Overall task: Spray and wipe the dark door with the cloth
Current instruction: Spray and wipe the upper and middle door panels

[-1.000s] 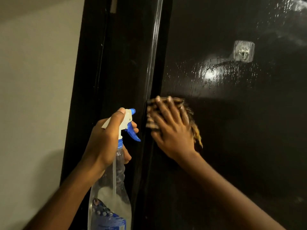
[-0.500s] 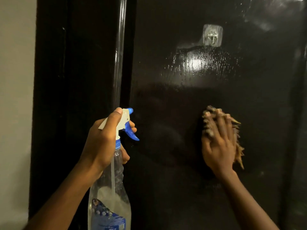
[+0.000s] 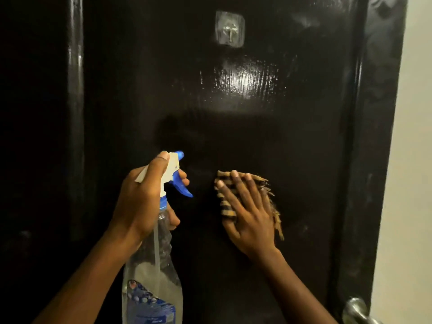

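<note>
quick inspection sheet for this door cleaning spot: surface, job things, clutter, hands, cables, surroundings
surface: glossy dark door, wet streaky sheen below a clear stick-on hook
job's things: clear plastic spray bottle with white and blue trigger head, upright in front of the door; striped tan and dark cloth flat against the door
clutter: nothing seen
grippers: left hand grips the bottle's neck; right hand presses the cloth with straight fingers
cables: nothing seen
surroundings: pale wall right of the door; silver door knob at lower right
</note>
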